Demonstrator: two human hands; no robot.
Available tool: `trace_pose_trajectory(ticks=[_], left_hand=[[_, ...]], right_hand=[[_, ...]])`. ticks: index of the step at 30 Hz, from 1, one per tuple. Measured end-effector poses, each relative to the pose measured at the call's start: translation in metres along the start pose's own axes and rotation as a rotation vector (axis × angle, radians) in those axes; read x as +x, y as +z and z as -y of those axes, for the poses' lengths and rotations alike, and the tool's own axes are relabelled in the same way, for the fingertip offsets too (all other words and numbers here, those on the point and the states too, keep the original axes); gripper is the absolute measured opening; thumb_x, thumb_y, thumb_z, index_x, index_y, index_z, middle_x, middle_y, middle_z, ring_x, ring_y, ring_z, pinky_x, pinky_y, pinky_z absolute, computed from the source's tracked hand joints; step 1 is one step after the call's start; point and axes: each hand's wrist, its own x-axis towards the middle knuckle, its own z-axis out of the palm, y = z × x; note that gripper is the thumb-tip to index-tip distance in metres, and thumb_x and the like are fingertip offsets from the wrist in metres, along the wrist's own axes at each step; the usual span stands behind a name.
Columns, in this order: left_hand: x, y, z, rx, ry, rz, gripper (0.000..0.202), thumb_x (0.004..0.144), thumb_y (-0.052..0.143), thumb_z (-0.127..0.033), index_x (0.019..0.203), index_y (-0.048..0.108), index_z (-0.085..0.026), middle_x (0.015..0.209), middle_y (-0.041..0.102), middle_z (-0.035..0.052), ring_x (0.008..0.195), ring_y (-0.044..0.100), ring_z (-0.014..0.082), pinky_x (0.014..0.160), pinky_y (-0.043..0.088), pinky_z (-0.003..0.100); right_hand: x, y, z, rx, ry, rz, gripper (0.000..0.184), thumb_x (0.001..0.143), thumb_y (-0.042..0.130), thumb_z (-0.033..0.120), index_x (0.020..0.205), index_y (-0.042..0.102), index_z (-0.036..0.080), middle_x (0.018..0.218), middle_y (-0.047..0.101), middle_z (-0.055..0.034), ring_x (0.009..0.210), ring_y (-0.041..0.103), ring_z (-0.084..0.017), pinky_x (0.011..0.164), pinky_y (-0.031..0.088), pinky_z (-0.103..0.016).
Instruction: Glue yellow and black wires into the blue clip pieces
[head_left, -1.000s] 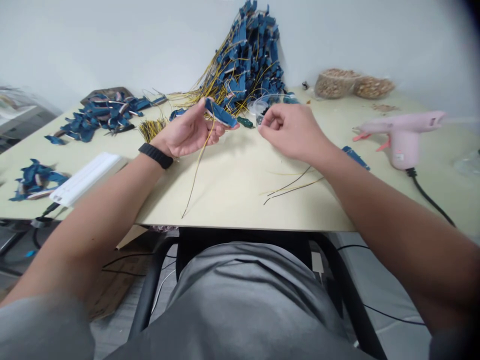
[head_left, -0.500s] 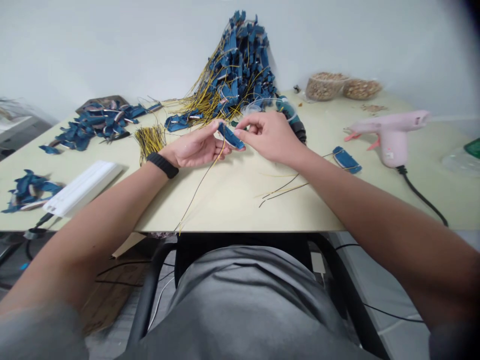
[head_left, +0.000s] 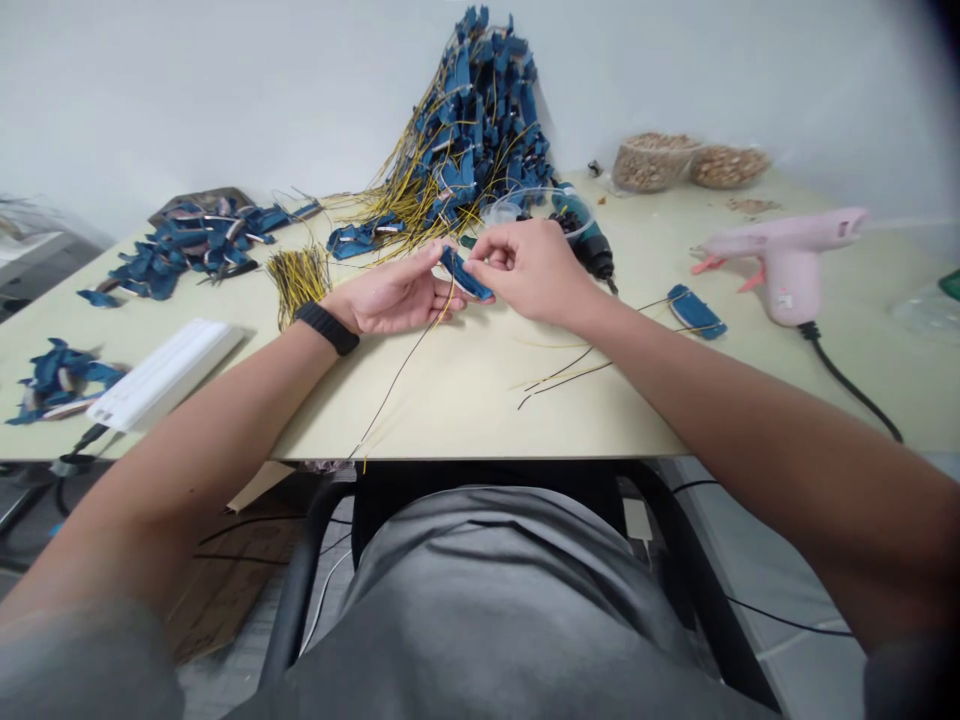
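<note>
Over the middle of the table, a small blue piece (head_left: 466,274) with a pale edge is held at a slant between both hands. One end rests between the thumb and fingers of my left hand (head_left: 397,293), palm turned up. The closed thumb and forefinger of my right hand (head_left: 529,265) pinch its right edge; the exact contact is partly hidden. A yellow and black wire pair (head_left: 401,372) trails from the piece down to the front edge. Beyond my right forearm lies a similar blue wired piece (head_left: 697,310), its wires running left under the arm.
A tall heap of blue wired pieces (head_left: 480,110) stands at the back, with loose blue pieces (head_left: 195,240) and a wire bundle (head_left: 298,283) to its left. A pink glue gun (head_left: 795,250), a white box (head_left: 165,375), a dark green tool (head_left: 592,245) and two filled bags (head_left: 652,160) surround the workspace.
The view has shifted slightly, so the table's things sit a little differently in it. Both hands keep the same hold on the blue piece, with hardly any movement.
</note>
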Motion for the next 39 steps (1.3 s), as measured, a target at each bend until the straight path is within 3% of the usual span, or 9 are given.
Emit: trace_pose_trajectory(ticks=[5,10,13,15,18,22,27,33,39], left_hand=[[0.0,0.007,-0.004,0.047,-0.056,-0.052,0.049,0.126,0.082,-0.07,0.137,0.069,-0.024,0.122,0.098,0.0121,0.116,0.093,0.0261,0.106,0.07,0.04],[-0.014,0.036,-0.027,0.234,-0.032,-0.205,0.069,0.104,0.104,-0.079,0.14,0.069,-0.033,0.137,0.096,0.0035,0.144,0.087,0.0306,0.149,0.057,0.055],[-0.023,0.042,-0.034,0.436,0.006,-0.401,0.08,0.093,0.103,-0.095,0.132,0.07,-0.033,0.142,0.093,0.0095,0.147,0.085,0.0369,0.14,0.065,0.06],[-0.025,0.044,-0.033,0.638,0.058,-0.535,0.076,0.1,0.089,-0.1,0.128,0.071,-0.032,0.147,0.091,0.0143,0.144,0.085,0.0395,0.125,0.071,0.06],[-0.025,0.051,-0.026,0.965,0.128,-0.647,0.057,0.111,0.081,-0.084,0.124,0.075,-0.028,0.145,0.089,0.0156,0.136,0.083,0.0376,0.118,0.07,0.058],[-0.018,0.07,-0.015,1.307,0.175,-0.632,0.048,0.107,0.087,-0.066,0.131,0.079,-0.025,0.147,0.087,0.0148,0.137,0.078,0.0397,0.126,0.061,0.062],[-0.008,0.099,0.001,1.596,0.044,-0.633,0.074,0.1,0.096,-0.081,0.142,0.081,-0.022,0.154,0.083,0.0216,0.153,0.068,0.0538,0.137,0.045,0.073],[-0.002,0.119,0.011,1.694,-0.045,-0.591,0.082,0.101,0.094,-0.085,0.143,0.08,-0.016,0.155,0.082,0.0286,0.155,0.066,0.0573,0.135,0.044,0.072],[0.001,0.119,0.014,1.693,-0.059,-0.574,0.074,0.104,0.086,-0.08,0.141,0.079,-0.017,0.154,0.082,0.0282,0.152,0.068,0.0549,0.133,0.046,0.072]], right_hand=[[0.0,0.002,0.0,0.012,0.003,-0.023,0.021,0.109,0.093,0.037,0.093,0.081,0.031,0.09,0.079,-0.003,0.092,0.074,-0.027,0.086,0.058,-0.043],[-0.001,-0.003,0.006,-0.046,0.052,-0.036,0.024,0.109,0.086,0.022,0.088,0.076,0.029,0.094,0.084,-0.0058,0.094,0.078,-0.028,0.089,0.061,-0.043],[-0.001,-0.01,0.013,-0.12,0.11,0.012,0.028,0.109,0.08,0.019,0.085,0.073,0.031,0.096,0.087,-0.0083,0.098,0.083,-0.032,0.098,0.064,-0.048],[-0.001,-0.012,0.015,-0.193,0.148,0.04,0.028,0.106,0.079,0.016,0.082,0.073,0.03,0.1,0.089,-0.0106,0.103,0.085,-0.035,0.104,0.066,-0.05],[0.001,-0.012,0.016,-0.273,0.179,0.049,0.022,0.098,0.081,0.01,0.083,0.079,0.026,0.103,0.091,-0.0141,0.105,0.085,-0.035,0.107,0.066,-0.048],[0.0,-0.008,0.015,-0.318,0.201,0.06,0.016,0.096,0.087,0.011,0.085,0.084,0.022,0.095,0.087,-0.0139,0.102,0.083,-0.033,0.098,0.066,-0.045],[-0.003,-0.005,0.017,-0.375,0.245,0.136,0.025,0.094,0.086,0.009,0.075,0.079,0.024,0.083,0.081,-0.0127,0.093,0.082,-0.034,0.082,0.061,-0.045],[-0.005,-0.003,0.019,-0.436,0.231,0.169,0.01,0.095,0.084,0.012,0.093,0.089,0.021,0.089,0.084,-0.016,0.097,0.081,-0.037,0.084,0.06,-0.048],[-0.008,-0.001,0.028,-0.481,0.269,0.213,0.02,0.099,0.084,0.012,0.115,0.094,0.013,0.097,0.083,-0.0194,0.099,0.081,-0.038,0.085,0.06,-0.047]])
